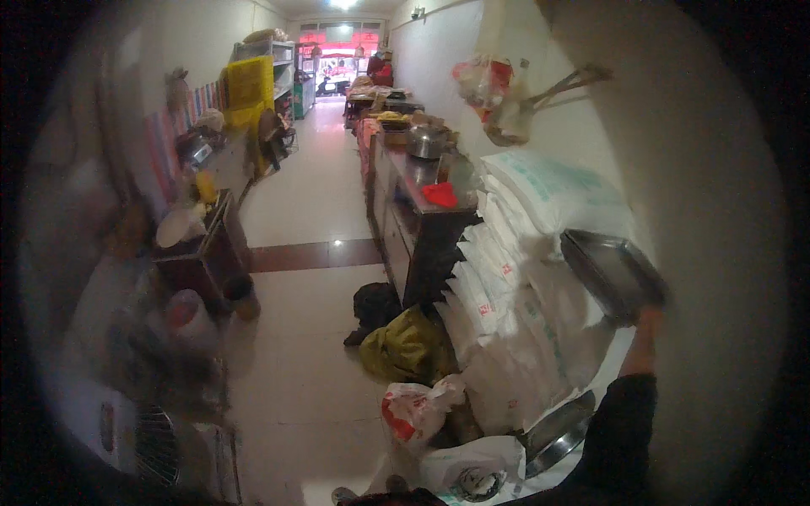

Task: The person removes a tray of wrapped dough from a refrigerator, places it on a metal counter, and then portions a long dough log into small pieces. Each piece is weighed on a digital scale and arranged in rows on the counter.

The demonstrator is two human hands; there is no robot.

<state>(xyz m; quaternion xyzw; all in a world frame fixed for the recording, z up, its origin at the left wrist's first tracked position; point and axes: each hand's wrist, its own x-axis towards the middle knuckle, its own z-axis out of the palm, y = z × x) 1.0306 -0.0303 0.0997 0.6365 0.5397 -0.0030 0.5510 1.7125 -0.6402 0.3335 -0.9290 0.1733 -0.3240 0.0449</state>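
My right hand (648, 316), below a black sleeve, grips the near end of a dark rectangular metal tray (610, 269). The tray is tilted, beside the top of a tall stack of white woven sacks (506, 316). Below the forearm a round metal pan (560, 436) leans against the stack. An open white sack (471, 468) stands at the bottom, next to a white and red plastic bag (414, 411). My left hand is out of view.
A dark-sided counter (436, 253) carries a metal pot (427, 140) and a red cloth (440, 195). An olive cloth bundle (408, 345) lies on the tiled floor (304, 354). At left stand a dark cabinet (202, 265) and yellow crates (250, 85). Plastic bags (484, 82) hang on the right wall.
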